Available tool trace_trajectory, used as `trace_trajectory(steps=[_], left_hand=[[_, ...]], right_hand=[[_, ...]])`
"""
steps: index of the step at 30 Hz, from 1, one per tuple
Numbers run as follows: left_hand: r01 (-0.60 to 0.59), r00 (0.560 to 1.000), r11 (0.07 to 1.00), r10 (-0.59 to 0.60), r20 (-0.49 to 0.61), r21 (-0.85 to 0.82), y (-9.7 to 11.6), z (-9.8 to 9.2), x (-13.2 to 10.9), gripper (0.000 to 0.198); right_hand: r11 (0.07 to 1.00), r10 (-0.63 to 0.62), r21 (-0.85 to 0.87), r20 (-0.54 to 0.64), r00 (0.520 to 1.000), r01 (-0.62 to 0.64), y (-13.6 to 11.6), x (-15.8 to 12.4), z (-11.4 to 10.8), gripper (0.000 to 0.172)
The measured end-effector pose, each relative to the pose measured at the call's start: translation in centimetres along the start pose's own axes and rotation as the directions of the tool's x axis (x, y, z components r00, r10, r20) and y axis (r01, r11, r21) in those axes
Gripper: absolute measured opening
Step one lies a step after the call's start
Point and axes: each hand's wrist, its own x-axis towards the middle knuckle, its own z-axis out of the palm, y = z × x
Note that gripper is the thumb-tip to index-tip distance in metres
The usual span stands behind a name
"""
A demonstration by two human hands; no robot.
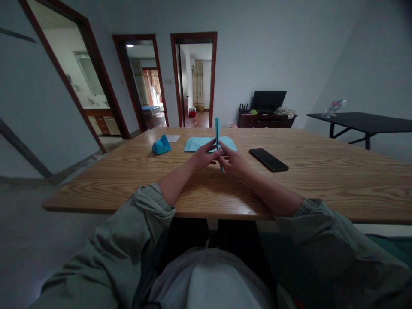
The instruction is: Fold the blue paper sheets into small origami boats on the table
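Observation:
Both my hands meet over the wooden table (315, 180) and pinch a folded blue paper (217, 131) that stands upright and edge-on to me. My left hand (203, 157) grips it from the left with fingers closed. My right hand (234, 161) grips it from the right, fingers closed too. Just behind my hands a stack of flat light-blue paper sheets (198, 143) lies on the table. A finished blue folded paper shape (161, 145) sits to the left, with a small white slip (173, 138) beside it.
A black phone (268, 159) lies flat on the table to the right of my hands. Beyond the table are three open doorways (195, 81), a low cabinet with a dark screen (268, 101), and a black side table (363, 121) at the right.

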Motion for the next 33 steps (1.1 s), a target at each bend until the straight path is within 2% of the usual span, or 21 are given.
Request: trace_trajectory(steps=[4, 9, 17, 23, 28, 33], left_hand=[[0.014, 0.999, 1.0, -0.014, -0.036, 0.001, 0.2, 0.1, -0.1, 0.067], [0.012, 0.999, 0.998, -0.015, -0.046, -0.057, -0.1, -0.2, 0.1, 0.065], [-0.01, 0.999, 0.997, 0.007, -0.047, -0.077, -0.6, -0.4, 0.2, 0.064], [-0.046, 0.997, 0.993, 0.039, -0.063, -0.112, -0.1, -0.4, 0.1, 0.061], [-0.083, 0.993, 0.996, 0.081, -0.085, -0.015, 0.7, -0.4, -0.3, 0.049], [-0.073, 0.997, 0.997, 0.072, -0.025, -0.033, 0.5, -0.2, -0.3, 0.046]], right_hand=[[0.999, -0.008, 0.04, -0.016, 1.0, 0.009, 0.0, 0.1, 0.0, 0.057], [0.995, -0.009, 0.104, -0.021, 1.0, 0.011, 0.1, 0.0, 0.0, 0.06], [0.996, 0.002, 0.087, -0.026, 1.0, 0.0, 0.2, 0.0, 0.0, 0.065], [0.997, -0.02, 0.076, -0.055, 0.998, 0.024, -0.1, 0.1, -0.3, 0.055], [0.99, 0.011, 0.144, -0.128, 0.992, 0.008, -0.1, 0.3, -0.2, 0.048], [0.981, 0.074, 0.193, -0.189, 0.979, -0.037, 0.1, 0.3, -0.1, 0.066]])
